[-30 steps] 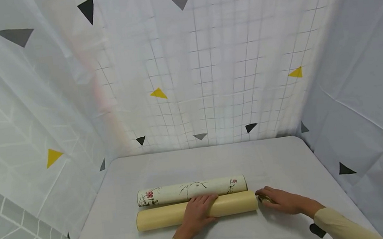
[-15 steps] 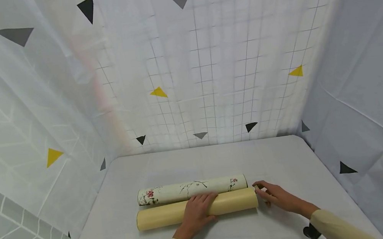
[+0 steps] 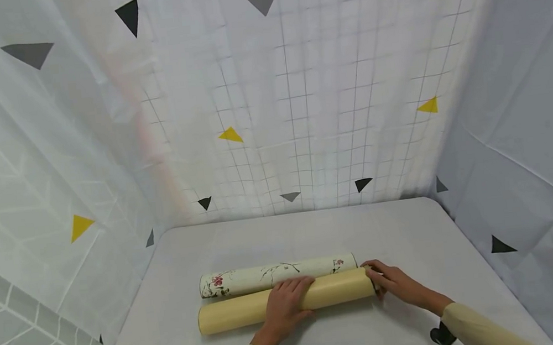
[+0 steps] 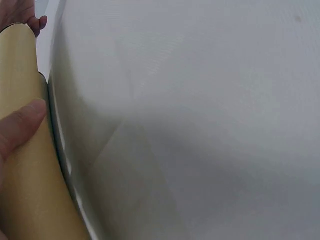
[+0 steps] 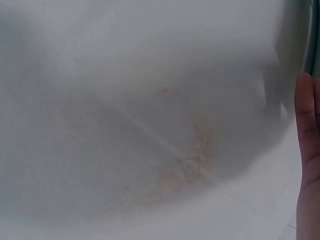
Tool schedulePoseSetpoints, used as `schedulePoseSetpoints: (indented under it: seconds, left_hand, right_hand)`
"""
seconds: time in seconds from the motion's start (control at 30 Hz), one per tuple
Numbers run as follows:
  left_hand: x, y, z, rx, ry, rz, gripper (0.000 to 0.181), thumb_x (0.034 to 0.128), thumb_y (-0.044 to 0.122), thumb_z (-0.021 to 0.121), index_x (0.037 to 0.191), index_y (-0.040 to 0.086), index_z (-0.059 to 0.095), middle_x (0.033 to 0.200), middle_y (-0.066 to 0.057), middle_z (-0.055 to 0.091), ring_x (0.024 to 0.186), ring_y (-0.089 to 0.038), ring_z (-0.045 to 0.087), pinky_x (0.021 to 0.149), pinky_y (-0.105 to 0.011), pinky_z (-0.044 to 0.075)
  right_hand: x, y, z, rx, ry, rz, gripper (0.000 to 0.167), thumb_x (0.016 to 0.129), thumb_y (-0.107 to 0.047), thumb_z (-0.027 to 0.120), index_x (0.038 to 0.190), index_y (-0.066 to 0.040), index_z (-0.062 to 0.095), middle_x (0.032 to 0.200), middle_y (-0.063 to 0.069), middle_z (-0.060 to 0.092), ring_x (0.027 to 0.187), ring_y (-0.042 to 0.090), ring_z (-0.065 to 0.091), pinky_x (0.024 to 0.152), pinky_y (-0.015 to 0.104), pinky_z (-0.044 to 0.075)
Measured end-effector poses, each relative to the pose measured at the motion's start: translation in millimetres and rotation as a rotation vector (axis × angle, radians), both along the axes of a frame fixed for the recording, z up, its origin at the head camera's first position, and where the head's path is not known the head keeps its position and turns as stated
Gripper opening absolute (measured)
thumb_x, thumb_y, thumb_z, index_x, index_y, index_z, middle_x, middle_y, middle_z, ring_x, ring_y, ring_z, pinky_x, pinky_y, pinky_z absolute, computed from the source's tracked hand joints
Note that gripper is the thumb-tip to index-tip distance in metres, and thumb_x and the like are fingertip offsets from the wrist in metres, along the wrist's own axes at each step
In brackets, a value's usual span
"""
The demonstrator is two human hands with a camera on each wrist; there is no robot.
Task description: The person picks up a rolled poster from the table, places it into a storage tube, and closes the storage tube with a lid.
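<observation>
A smooth tan tube [image 3: 338, 289] lies at a slight slant on the white table in the head view. My left hand [image 3: 285, 306] grips its middle, fingers over the top; the left wrist view shows the thumb [image 4: 25, 125] against its side. At the right end my right hand [image 3: 403, 284] holds a dark-edged cap [image 3: 375, 286], mostly hidden by the fingers, against the tube's opening. Right behind lies a white tube [image 3: 247, 280] with a flower-and-branch print. The right wrist view catches only the edge of the right hand [image 5: 308, 140].
Both tubes lie on the white-covered table [image 3: 402, 227], which has rounded far corners. White sheeting [image 3: 323, 134] with grid lines and coloured triangles hangs behind and along the sides. A pale sleeve [image 3: 476, 325] and a dark wrist camera [image 3: 442, 335] are on the right arm.
My right hand has moved left, bringing the cap from beside the tan tube to its right end. That end has lifted or swung slightly away from me. The left hand keeps its place.
</observation>
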State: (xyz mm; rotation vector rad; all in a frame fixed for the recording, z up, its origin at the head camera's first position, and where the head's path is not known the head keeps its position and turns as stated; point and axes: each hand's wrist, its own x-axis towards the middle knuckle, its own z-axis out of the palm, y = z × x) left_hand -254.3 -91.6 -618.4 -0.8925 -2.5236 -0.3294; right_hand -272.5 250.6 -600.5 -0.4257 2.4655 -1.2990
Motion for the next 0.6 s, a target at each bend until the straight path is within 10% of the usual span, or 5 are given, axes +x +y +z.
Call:
schedulePoseSetpoints:
  seconds: [0.6]
  left_hand:
    - [0.3,4.6,3.7,0.022,0.014,-0.001,0.089,0.0604,0.048,0.095,0.138,0.026,0.058,0.133,0.011,0.068,0.119,-0.011,0.067,0.099,-0.034,0.054]
  right_hand:
    - [3.5,-1.6,-1.7,-0.118,-0.122,-0.02,0.057,0.113,-0.043,0.032,0.151,-0.002,0.039,0.123,0.021,0.06,0.086,0.024,0.068,0.074,0.036,0.06]
